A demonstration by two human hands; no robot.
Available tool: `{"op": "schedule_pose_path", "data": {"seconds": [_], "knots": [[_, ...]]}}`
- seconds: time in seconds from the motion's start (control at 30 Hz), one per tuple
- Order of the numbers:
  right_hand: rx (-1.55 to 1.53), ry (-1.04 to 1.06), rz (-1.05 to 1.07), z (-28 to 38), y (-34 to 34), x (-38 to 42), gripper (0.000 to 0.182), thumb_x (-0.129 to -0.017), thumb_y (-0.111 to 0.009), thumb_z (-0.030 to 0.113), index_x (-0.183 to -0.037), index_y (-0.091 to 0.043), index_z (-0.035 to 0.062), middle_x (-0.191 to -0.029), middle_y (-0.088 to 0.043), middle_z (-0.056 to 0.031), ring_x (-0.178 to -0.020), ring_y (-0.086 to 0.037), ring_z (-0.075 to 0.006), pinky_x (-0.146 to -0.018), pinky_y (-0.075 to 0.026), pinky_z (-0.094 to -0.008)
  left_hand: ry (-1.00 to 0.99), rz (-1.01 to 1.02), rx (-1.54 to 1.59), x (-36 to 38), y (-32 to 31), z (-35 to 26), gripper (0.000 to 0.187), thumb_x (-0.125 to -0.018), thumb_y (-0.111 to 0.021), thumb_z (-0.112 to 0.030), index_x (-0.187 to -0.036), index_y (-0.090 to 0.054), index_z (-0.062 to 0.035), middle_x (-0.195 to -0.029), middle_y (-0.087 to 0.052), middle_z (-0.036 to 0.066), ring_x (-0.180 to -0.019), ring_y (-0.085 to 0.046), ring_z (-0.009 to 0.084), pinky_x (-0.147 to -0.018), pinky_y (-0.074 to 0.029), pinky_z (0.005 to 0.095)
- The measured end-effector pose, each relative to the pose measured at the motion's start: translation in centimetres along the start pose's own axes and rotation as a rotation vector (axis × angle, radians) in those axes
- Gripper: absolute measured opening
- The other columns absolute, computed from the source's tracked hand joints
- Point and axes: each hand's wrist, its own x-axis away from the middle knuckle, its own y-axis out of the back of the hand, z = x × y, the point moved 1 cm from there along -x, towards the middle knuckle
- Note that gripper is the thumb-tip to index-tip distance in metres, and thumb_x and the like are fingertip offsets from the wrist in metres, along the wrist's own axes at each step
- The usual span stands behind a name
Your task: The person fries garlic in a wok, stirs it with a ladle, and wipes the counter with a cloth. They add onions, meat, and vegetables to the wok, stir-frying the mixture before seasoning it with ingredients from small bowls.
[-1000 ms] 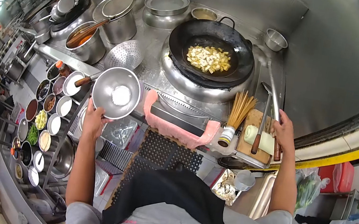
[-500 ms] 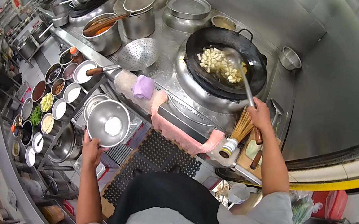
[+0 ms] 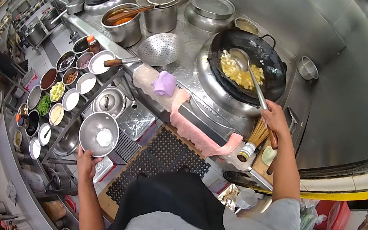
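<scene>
My left hand (image 3: pixel 86 159) grips the near rim of a steel bowl (image 3: pixel 99 133) with a white lump in its bottom, held low beside the rack of seasoning bowls (image 3: pixel 57 92). My right hand (image 3: pixel 273 119) is closed on the handle of a long ladle (image 3: pixel 252 75). The ladle's cup rests in the black wok (image 3: pixel 251 68) among pale diced food (image 3: pixel 239 73).
A perforated skimmer (image 3: pixel 156 50) lies left of the wok, with pots (image 3: pixel 124 23) behind it. A pink cloth (image 3: pixel 200 135) drapes the counter edge. A bamboo brush (image 3: pixel 254 140) and a cutting board (image 3: pixel 264 161) sit right. A black floor mat (image 3: pixel 161 160) lies below.
My right hand took the ladle from the board and moved it into the wok. My left hand lowered the steel bowl away from the counter, toward the seasoning rack.
</scene>
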Motion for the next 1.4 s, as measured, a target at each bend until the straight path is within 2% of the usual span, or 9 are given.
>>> {"op": "schedule_pose_path", "data": {"seconds": [0.23, 0.37, 0.47, 0.7, 0.93, 0.97, 1.07, 1.33, 1.4], "knots": [[0.336, 0.105, -0.181, -2.0, -2.2, -0.4, 0.033, -0.085, -0.058, 0.009, -0.116, -0.062, -0.0003, -0.067, -0.059, -0.0044, -0.052, -0.056, -0.0125, -0.048, -0.046, -0.0315, -0.024, 0.003, -0.043, -1.3, 4.3, -0.5, 0.057, -0.086, -0.044, 0.0, -0.141, -0.038, -0.0102, -0.112, -0.06, 0.013, -0.075, -0.067, 0.0204, -0.046, -0.058, 0.026], [-0.049, -0.051, -0.072, -0.7, -2.6, 1.4, 0.031, -0.089, -0.056, 0.006, -0.119, -0.065, 0.0063, -0.064, -0.052, 0.0029, -0.048, -0.047, -0.0066, -0.041, -0.034, -0.0248, 0.009, -0.076, -0.008, -2.1, 4.9, 0.3, 0.06, -0.088, -0.053, -0.003, -0.144, -0.032, 0.005, -0.123, -0.059, 0.018, -0.09, -0.069, 0.0256, -0.061, -0.062, 0.0349], [0.012, -0.062, 0.067, -0.2, -2.6, 0.8, 0.031, -0.088, -0.053, 0.006, -0.117, -0.063, 0.0033, -0.064, -0.052, 0.0015, -0.046, -0.046, -0.0074, -0.039, -0.037, -0.0242, -0.101, 0.004, 0.045, -2.4, 4.6, 0.0, 0.067, -0.083, -0.049, 0.003, -0.147, -0.034, -0.0095, -0.121, -0.058, 0.015, -0.089, -0.067, 0.024, -0.052, -0.062, 0.0306], [-0.049, 0.08, 0.005, -9.1, -1.0, -7.2, 0.01, -0.092, -0.056, 0.011, -0.097, -0.063, 0.0057, -0.068, -0.05, 0.0019, -0.055, -0.047, -0.0085, -0.047, -0.039, -0.0254, -0.174, -0.147, 0.144, 2.1, 7.1, -0.8, 0.062, -0.085, -0.05, 0.003, -0.143, -0.036, -0.0093, -0.117, -0.06, 0.017, -0.076, -0.069, 0.0221, -0.051, -0.062, 0.0304], [-0.205, -0.086, -0.178, -13.9, 0.8, -13.6, 0.039, -0.089, -0.061, 0.011, -0.126, -0.053, 0.0003, -0.074, -0.056, -0.0033, -0.055, -0.05, -0.0108, -0.042, -0.041, -0.0272, -0.344, -0.889, 0.32, 12.7, 19.4, 0.6, 0.043, -0.086, -0.046, 0.005, -0.127, -0.038, -0.0039, -0.114, -0.059, 0.019, -0.082, -0.069, 0.0261, -0.048, -0.061, 0.0303], [-0.218, -0.048, -0.244, -10.7, -0.5, -11.3, 0.016, -0.092, -0.059, 0.011, -0.104, -0.053, 0.0024, -0.071, -0.052, -0.0031, -0.053, -0.047, -0.0124, -0.042, -0.04, -0.0272, -0.364, -1.01, 0.29, 14.9, 21.2, -0.1, 0.044, -0.085, -0.049, 0.006, -0.126, -0.037, -0.0025, -0.115, -0.058, 0.02, -0.084, -0.07, 0.0283, -0.049, -0.062, 0.0308], [-0.232, 0.021, -0.275, -11.5, 1.1, -12.7, 0.013, -0.093, -0.057, 0.01, -0.102, -0.052, 0.0032, -0.07, -0.052, -0.0035, -0.054, -0.048, -0.0122, -0.042, -0.039, -0.0275, -0.429, -1.3, 0.383, 18.7, 29.6, 0.5, 0.053, -0.086, -0.052, 0.004, -0.133, -0.028, -0.0009, -0.12, -0.053, 0.023, -0.085, -0.068, 0.0307, -0.053, -0.063, 0.0346], [-0.147, -0.085, -0.194, -15.0, 4.4, -12.1, 0.01, -0.093, -0.055, 0.015, -0.088, -0.054, 0.006, -0.067, -0.051, -0.0014, -0.049, -0.046, -0.0107, -0.041, -0.039, -0.0267, -0.392, -1.485, 0.523, 19.2, 40.5, -2.2, 0.057, -0.087, -0.059, -0.002, -0.132, -0.026, 0.0104, -0.117, -0.05, 0.026, -0.083, -0.066, 0.0341, -0.065, -0.066, 0.0409], [-0.261, -0.134, -0.172, -15.0, 3.2, -11.0, 0.012, -0.095, -0.055, 0.015, -0.085, -0.055, 0.0078, -0.064, -0.049, 0.0001, -0.047, -0.044, -0.0111, -0.041, -0.038, -0.027, -0.429, -1.316, 0.532, 16.6, 48.6, 1.1, 0.054, -0.092, -0.059, -0.013, -0.129, -0.03, 0.0121, -0.122, -0.049, 0.022, -0.087, -0.066, 0.0311, -0.078, -0.066, 0.0383]]}}
